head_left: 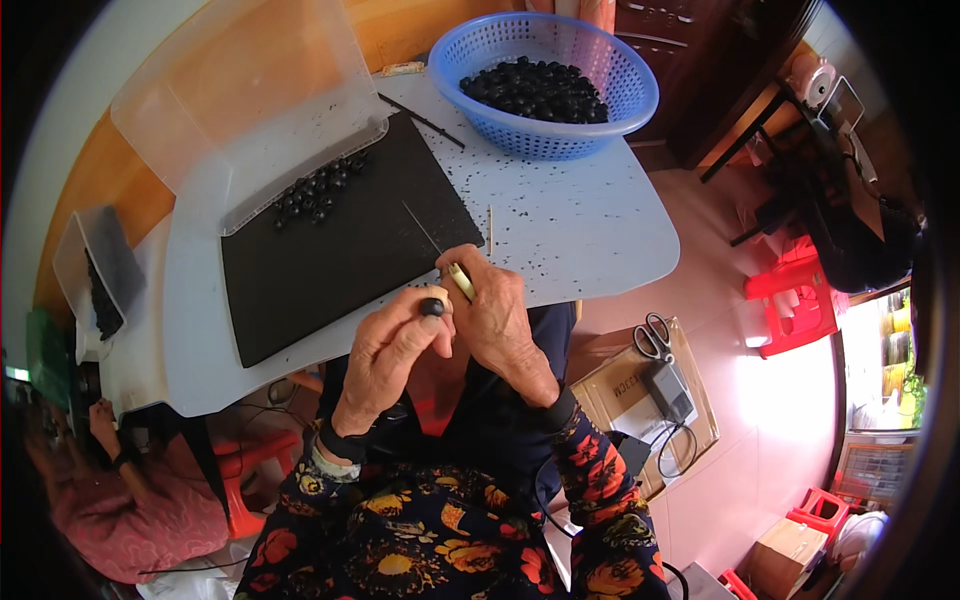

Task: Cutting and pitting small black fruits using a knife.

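Just off the near edge of the black rectangular foam mat (340, 240), the left hand (385, 355) pinched a small round black bead (431, 307) in closed fingertips, while the right hand (495, 315), beside it, gripped a thin needle tool (440, 250) slanting away over the mat

Brown cardboard box (640, 385) on floor; another (790, 548) lower right.

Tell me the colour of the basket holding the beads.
Blue. The basket, full of black beads, shows in the head view.
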Tool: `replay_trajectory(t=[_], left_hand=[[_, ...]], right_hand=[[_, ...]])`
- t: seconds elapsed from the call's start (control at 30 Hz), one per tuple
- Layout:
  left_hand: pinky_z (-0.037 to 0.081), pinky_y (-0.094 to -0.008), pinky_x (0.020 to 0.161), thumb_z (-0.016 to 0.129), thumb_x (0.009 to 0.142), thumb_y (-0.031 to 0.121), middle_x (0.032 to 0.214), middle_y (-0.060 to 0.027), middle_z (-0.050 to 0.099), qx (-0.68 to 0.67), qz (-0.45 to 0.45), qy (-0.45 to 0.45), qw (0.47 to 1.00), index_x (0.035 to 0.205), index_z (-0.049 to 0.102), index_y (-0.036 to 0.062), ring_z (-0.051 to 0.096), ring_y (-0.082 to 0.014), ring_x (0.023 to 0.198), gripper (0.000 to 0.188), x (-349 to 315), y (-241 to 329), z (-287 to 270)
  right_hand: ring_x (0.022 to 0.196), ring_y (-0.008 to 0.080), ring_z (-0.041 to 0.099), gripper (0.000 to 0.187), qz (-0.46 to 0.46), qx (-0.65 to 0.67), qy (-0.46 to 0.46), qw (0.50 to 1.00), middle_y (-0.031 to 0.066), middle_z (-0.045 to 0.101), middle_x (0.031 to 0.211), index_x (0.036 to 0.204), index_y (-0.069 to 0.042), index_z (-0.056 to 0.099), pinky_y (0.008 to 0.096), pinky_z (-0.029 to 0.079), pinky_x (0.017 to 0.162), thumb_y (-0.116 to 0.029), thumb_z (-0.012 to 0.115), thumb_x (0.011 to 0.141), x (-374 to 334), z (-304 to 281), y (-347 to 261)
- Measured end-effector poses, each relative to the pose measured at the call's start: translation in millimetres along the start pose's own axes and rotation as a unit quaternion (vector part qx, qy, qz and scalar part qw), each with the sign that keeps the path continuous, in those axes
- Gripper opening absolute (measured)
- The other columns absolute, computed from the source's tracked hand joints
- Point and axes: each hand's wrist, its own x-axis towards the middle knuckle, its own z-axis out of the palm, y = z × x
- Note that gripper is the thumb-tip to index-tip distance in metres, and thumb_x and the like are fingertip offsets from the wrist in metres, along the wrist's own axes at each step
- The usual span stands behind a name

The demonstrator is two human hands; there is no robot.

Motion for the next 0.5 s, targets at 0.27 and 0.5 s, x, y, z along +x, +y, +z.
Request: replay_trajectory(t=[0.27, 0.5], left_hand=[[0.043, -0.0266, 0.077, 0.048, 0.097, 0.018, 0.072, -0.0051, 0.058, -0.040, -0.054, 0.007, 0.998, 0.107, 0.056, -0.0041, 0.057, -0.0148, 0.077, 0.026, 2.3, 8.8, 1.4], [0.047, -0.0295, 0.068, 0.051, 0.094, 0.008, 0.076, -0.0067, 0.058, 0.179, -0.019, 0.090, 0.980, 0.109, 0.057, -0.0034, 0.057, -0.0137, 0.071, 0.020, -1.7, 7.2, 2.6]], right_hand=[[0.062, 0.0351, 0.063, 0.011, -0.021, -0.006, 0.009, 1.000, 0.0186, 0.061, 0.069, 0.095, -0.003, 0.057, 0.0397, 0.049, 0.057, -0.006, 0.060, 0.085, -0.5, -0.6, 0.7], [0.063, 0.0312, 0.065, 0.009, -0.019, 0.021, -0.010, 1.000, 0.0158, 0.063, 0.070, 0.094, -0.003, 0.060, 0.0370, 0.050, 0.059, -0.007, 0.057, 0.087, -1.4, -2.6, 4.7]])
